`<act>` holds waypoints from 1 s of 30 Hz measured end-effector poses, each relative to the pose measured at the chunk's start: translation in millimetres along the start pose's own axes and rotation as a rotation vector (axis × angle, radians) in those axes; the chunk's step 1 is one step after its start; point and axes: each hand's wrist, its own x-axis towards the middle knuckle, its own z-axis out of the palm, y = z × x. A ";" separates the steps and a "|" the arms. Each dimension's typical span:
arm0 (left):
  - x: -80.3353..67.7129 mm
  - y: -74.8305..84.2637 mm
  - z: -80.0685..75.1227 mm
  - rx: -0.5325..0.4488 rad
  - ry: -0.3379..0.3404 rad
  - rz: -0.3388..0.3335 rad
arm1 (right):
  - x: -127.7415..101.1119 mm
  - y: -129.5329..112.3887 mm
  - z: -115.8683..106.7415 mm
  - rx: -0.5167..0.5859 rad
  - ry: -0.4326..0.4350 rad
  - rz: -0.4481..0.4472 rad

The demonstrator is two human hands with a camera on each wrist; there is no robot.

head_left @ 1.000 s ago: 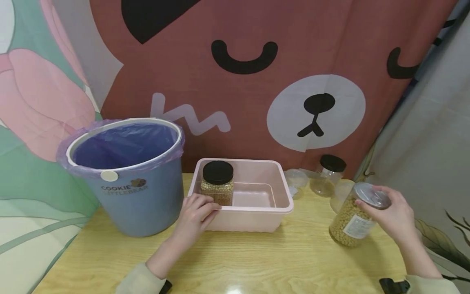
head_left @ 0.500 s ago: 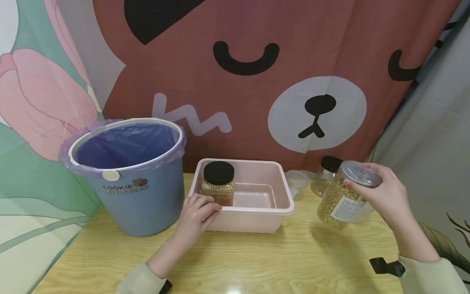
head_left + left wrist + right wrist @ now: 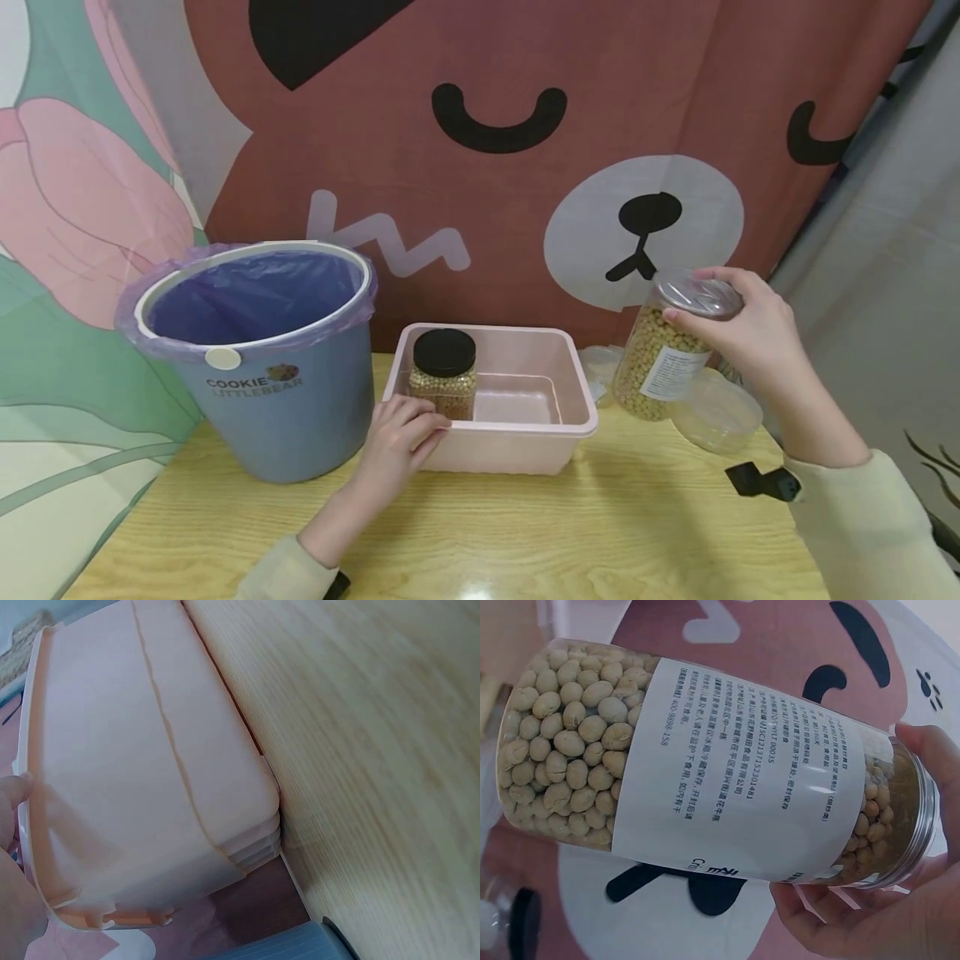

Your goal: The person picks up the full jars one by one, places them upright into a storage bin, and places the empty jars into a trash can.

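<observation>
the right hand (image 3: 742,333) gripped a tilted jar of soybeans (image 3: 663,354) by its lid, above and right of the pink bin (image 3: 517,442); the left hand (image 3: 397,446) rested relaxed on the bin's rim.

Clear glossy plastic jar (image 3: 663,350) with paper label, matt pink plastic tub (image 3: 525,433), smooth wood-grain table (image 3: 525,533)

1. Both arms are covered by long sleeves of pale cream, beige-toned cloth, soft and slightly loose.
2. The left sleeve (image 3: 288,573) ends at the wrist, with a small black device (image 3: 336,586) tucked at its cuff.
3. The right sleeve (image 3: 862,521) is baggier, and a black strap-mounted clip (image 3: 759,482) juts from its cuff.
4. The left hand (image 3: 397,442) and right hand (image 3: 738,329) are bare, with no gloves or rings, and the nails are short.
</observation>
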 end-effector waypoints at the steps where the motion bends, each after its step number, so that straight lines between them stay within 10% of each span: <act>1: -0.1 -0.3 0.0 0.000 0.002 0.000 | 3.1 -5.1 0.6 0.005 0.001 -0.009; 30: 0.6 1.1 -0.2 0.001 0.004 0.001 | 38.7 -50.9 100.1 0.164 -0.112 -0.138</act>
